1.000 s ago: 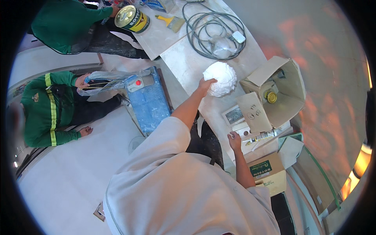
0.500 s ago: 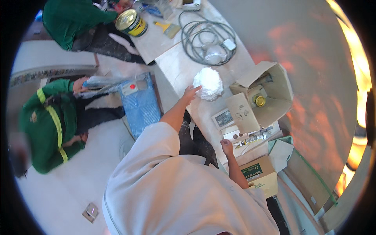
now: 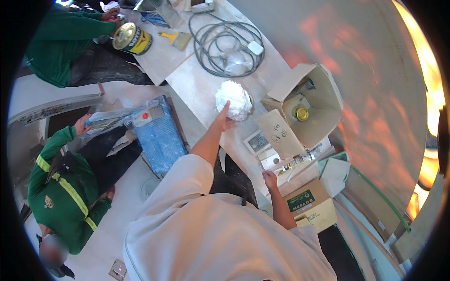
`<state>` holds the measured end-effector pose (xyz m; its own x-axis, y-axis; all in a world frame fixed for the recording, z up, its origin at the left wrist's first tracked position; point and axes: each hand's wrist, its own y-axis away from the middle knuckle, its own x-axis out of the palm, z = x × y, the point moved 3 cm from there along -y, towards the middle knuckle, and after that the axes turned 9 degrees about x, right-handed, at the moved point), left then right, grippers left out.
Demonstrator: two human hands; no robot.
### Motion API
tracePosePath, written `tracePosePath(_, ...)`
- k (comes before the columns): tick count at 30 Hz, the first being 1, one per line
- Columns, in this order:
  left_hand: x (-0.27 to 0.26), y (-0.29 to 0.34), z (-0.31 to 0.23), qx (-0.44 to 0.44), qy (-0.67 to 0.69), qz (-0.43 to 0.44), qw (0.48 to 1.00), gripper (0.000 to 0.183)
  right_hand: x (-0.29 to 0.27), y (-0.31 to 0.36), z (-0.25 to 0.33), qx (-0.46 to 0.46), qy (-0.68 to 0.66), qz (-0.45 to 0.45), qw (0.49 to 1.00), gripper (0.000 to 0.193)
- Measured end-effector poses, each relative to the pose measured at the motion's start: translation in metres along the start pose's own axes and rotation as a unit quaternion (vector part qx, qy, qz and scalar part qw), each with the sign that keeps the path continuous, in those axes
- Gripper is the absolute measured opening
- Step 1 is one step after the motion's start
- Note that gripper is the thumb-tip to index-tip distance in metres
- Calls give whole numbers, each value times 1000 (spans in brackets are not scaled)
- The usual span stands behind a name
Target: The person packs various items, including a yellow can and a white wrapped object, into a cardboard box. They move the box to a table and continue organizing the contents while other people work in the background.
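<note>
A rounded, rough white mound (image 3: 233,99) sits on the pale worktable (image 3: 187,77); it is too bright to tell whether it is powder or paste. My left hand (image 3: 223,121) is at its near edge, index finger stretched out against it and no object visible in the hand. My right hand (image 3: 269,180) is closed beside the table's near edge, close to a white strip and a tool with a yellow part (image 3: 294,164). Whatever it may hold is hidden. An opened cardboard box (image 3: 323,110) stands right of the mound, with a small gold-lidded can (image 3: 301,114) inside.
Beyond the mound lie a coiled grey cable (image 3: 201,51), a yellow-handled brush (image 3: 177,40) and a yellow-black can (image 3: 133,39). A blue plastic-wrapped item (image 3: 159,136) stands left, beside a person in green (image 3: 68,201). Another green sleeve (image 3: 70,25) shows far left. A carton (image 3: 307,201) sits right.
The view has shifted, so the table things sit further left. My left hand still points at the mound, its finger now over the near side. The person on the left has changed posture.
</note>
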<state>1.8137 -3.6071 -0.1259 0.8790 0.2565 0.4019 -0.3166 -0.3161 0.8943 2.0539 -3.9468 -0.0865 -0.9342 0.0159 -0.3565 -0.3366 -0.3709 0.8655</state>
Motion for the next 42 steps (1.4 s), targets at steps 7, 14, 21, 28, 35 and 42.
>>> tracePosePath(7,-27,52,-4,74,-193,-109,972,95,4,16,8,99,-17,30,994,35)
tracePosePath(14,-150,141,-20,155,-241,-241,927,68,6,-6,39,61,-62,44,995,32)
tracePosePath(21,-299,230,-88,257,45,-380,887,86,11,1,78,51,-2,-4,999,42)
tracePosePath(28,-358,295,-214,407,144,-581,690,102,39,46,134,100,-89,-28,991,26)
tracePosePath(35,-397,282,-281,437,167,-561,683,86,104,70,190,71,-52,2,996,30)
tracePosePath(42,-463,215,-330,515,141,-422,733,51,142,85,253,60,28,16,998,34)
